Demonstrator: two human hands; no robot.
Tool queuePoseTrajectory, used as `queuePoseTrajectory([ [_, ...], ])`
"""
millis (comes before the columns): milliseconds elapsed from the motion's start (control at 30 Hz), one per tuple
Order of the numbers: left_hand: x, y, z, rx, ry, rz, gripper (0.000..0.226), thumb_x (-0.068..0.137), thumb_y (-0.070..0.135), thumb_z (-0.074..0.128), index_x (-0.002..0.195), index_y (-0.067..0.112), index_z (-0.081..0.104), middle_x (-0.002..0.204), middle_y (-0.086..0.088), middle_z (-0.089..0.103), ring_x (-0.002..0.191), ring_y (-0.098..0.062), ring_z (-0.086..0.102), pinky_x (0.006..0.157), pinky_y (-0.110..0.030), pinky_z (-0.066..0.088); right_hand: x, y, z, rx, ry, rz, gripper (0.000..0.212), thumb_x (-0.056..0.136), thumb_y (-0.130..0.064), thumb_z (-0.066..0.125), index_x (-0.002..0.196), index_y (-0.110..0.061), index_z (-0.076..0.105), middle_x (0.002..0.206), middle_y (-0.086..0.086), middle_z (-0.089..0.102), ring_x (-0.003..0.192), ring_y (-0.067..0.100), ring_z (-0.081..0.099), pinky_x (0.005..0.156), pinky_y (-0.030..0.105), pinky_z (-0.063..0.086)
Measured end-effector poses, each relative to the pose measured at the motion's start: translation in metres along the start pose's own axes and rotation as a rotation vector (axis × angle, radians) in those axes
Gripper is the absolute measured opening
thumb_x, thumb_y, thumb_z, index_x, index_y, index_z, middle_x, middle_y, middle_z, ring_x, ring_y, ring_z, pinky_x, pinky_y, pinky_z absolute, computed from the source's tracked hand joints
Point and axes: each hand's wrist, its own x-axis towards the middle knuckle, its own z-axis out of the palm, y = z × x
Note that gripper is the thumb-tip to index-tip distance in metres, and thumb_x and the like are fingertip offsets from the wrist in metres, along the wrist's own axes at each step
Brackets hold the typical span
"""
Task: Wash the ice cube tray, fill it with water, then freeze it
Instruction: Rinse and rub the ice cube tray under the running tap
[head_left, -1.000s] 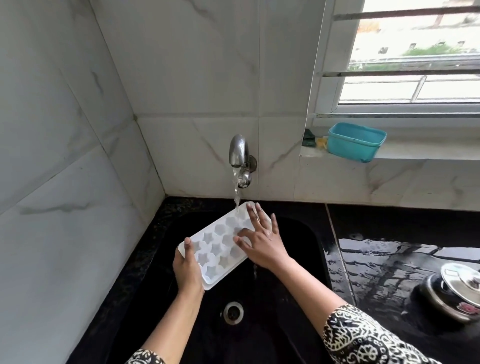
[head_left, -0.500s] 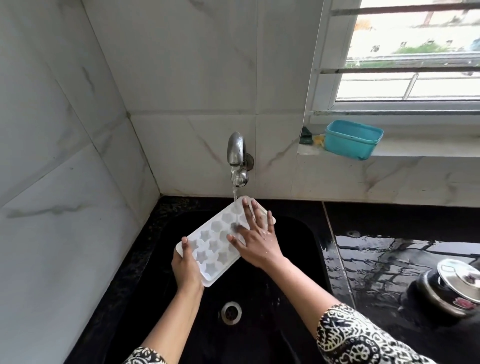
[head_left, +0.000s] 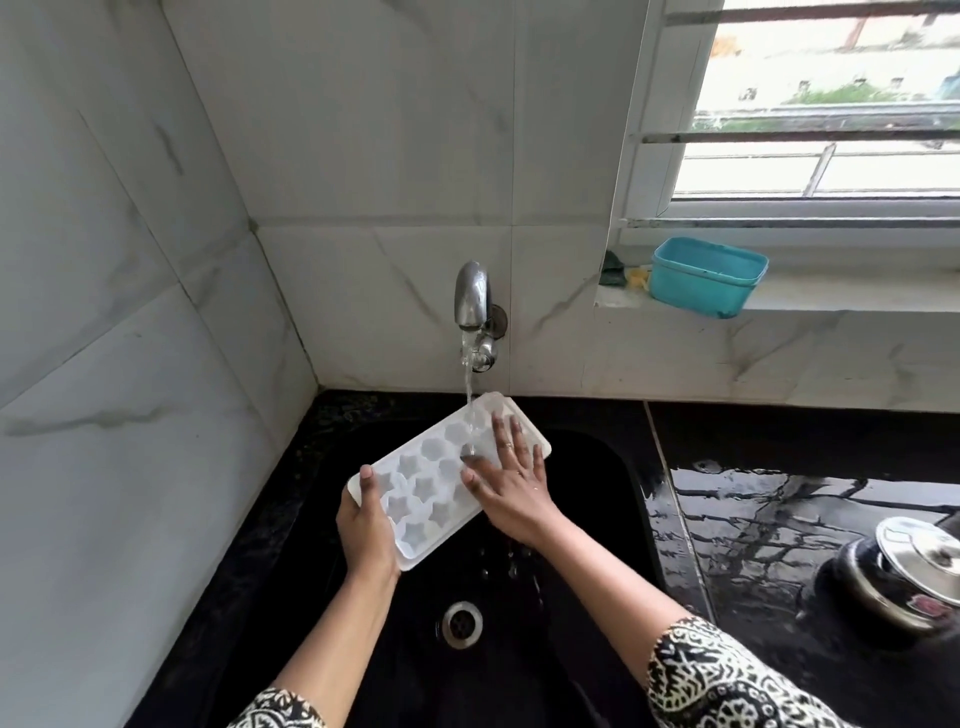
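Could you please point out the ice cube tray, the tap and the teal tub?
ice cube tray (head_left: 422, 487): head view, a star cell near its middle.
tap (head_left: 471, 296): head view, its curved spout.
teal tub (head_left: 696, 292): head view, its front wall.

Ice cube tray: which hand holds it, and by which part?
Left hand grips the ice cube tray by its near end, thumb on rim; right hand rests flat on top.

There was just one camera, worn on the person's head. It looked forward and down into the black sink from close above. It faced the back wall, with the tap near the middle of the view. The wide lens also took in the window up on the right and the wet counter beside the sink.
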Motion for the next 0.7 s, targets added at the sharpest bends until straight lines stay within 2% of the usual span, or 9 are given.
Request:
queuePoseTrajectory([
  [67,-0.002,0.001,-0.002,0.014,-0.019,0.01,0.03,0.095,0.045,0.05,0.106,0.018,0.057,0.097,0.001,0.066,0.089,-0.013,0.065,0.069,-0.025,0.051,-0.002,0.009,-0.006,-0.047,-0.003,-0.02,0.048,0.097,-0.057,0.025,0.132,-0.038,0.051,0.152,-0.008,-0.032,0.133,0.008,-0.042,0.113,0.044,-0.022],
  [200,-0.013,-0.001,0.003,0.005,-0.017,-0.003,0.026,0.097,0.041,0.048,0.107,0.018,0.055,0.093,0.004,0.065,0.083,-0.008,0.063,0.059,-0.019,0.049,0.001,0.007,-0.008,-0.264,0.156,-0.102,0.055,0.093,-0.063,0.021,0.115,-0.034,0.063,0.155,-0.009,-0.025,0.139,0.007,-0.033,0.113,0.045,-0.019],
  [233,-0.015,0.0,0.005,-0.002,-0.008,-0.005,0.026,0.098,0.04,0.047,0.106,0.017,0.056,0.091,0.003,0.065,0.081,-0.009,0.063,0.055,-0.017,0.05,0.001,0.001,-0.006,-0.255,0.163,-0.106,0.053,0.094,-0.062,0.024,0.115,-0.031,0.063,0.154,-0.01,-0.026,0.138,0.007,-0.034,0.113,0.045,-0.02],
  [300,-0.014,0.002,0.007,-0.019,0.01,0.006,0.028,0.098,0.038,0.047,0.105,0.012,0.057,0.088,0.002,0.065,0.078,-0.01,0.064,0.05,-0.013,0.049,0.001,-0.006,0.0,-0.149,0.097,-0.078,0.054,0.096,-0.059,0.029,0.129,-0.025,0.055,0.153,-0.009,-0.031,0.134,0.007,-0.04,0.112,0.045,-0.022],
  [367,-0.01,0.003,0.003,0.002,0.014,0.022,0.034,0.097,0.039,0.049,0.107,0.009,0.057,0.091,0.0,0.066,0.082,-0.012,0.065,0.055,-0.015,0.051,-0.001,-0.004,0.002,-0.033,0.036,-0.054,0.055,0.097,-0.056,0.03,0.139,-0.025,0.046,0.152,-0.009,-0.033,0.131,0.006,-0.044,0.113,0.046,-0.021],
  [500,-0.001,-0.003,-0.009,0.039,-0.005,0.031,0.057,0.091,0.052,0.053,0.129,0.01,0.053,0.119,-0.006,0.064,0.11,-0.023,0.061,0.091,-0.036,0.051,-0.002,0.012,-0.012,-0.016,-0.016,-0.081,0.043,0.098,-0.053,0.029,0.129,-0.037,0.055,0.156,-0.009,-0.026,0.133,0.006,-0.041,0.111,0.038,-0.025],
  [533,-0.004,-0.004,-0.008,0.037,-0.011,0.027,0.057,0.091,0.052,0.053,0.131,0.011,0.053,0.121,-0.006,0.063,0.111,-0.023,0.061,0.093,-0.037,0.05,-0.002,0.014,-0.016,-0.053,-0.009,-0.085,0.044,0.098,-0.055,0.027,0.126,-0.038,0.056,0.156,-0.008,-0.025,0.134,0.005,-0.04,0.111,0.038,-0.025],
  [633,-0.01,-0.003,-0.001,0.007,-0.009,0.007,0.046,0.093,0.046,0.052,0.121,0.01,0.057,0.108,-0.005,0.067,0.1,-0.022,0.065,0.075,-0.03,0.053,0.0,0.009,-0.017,-0.2,0.084,-0.094,0.058,0.092,-0.065,0.018,0.123,-0.037,0.059,0.155,-0.008,-0.025,0.137,0.006,-0.036,0.114,0.045,-0.019],
  [700,-0.011,-0.002,0.003,0.001,0.005,0.001,0.039,0.094,0.045,0.052,0.114,0.012,0.058,0.102,-0.003,0.067,0.097,-0.023,0.065,0.071,-0.029,0.051,-0.002,0.001,-0.011,-0.19,0.091,-0.084,0.058,0.093,-0.064,0.022,0.129,-0.033,0.055,0.154,-0.008,-0.029,0.135,0.006,-0.039,0.113,0.044,-0.022],
])
